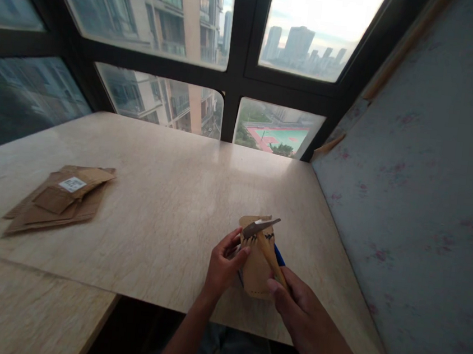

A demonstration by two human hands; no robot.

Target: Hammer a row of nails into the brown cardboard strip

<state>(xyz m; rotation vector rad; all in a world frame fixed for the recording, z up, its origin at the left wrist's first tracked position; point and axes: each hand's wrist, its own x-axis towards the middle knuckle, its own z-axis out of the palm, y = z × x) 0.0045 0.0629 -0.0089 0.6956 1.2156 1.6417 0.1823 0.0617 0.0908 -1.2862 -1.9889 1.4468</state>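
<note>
In the head view my right hand [297, 304] is wrapped round the wooden handle of a small hammer [269, 252]. The hammer's grey metal head lies across the upper part of a tan piece, apparently leather [255, 272]. Dark marks like stitches run across this piece, and a row of small holes lines its lower edge. My left hand [224, 266] grips its left side, thumb on the front, the other fingers partly hidden. Something blue [279, 255] shows behind it on the right; I cannot make out its kind.
Brown paper packets [59, 195], one with a white label, lie stacked on the left of the pale stone-patterned counter [167, 192]. Dark-framed windows [235, 87] rise behind the counter. A flowered wall [412, 190] bounds the right side. The counter's front edge is close to my body.
</note>
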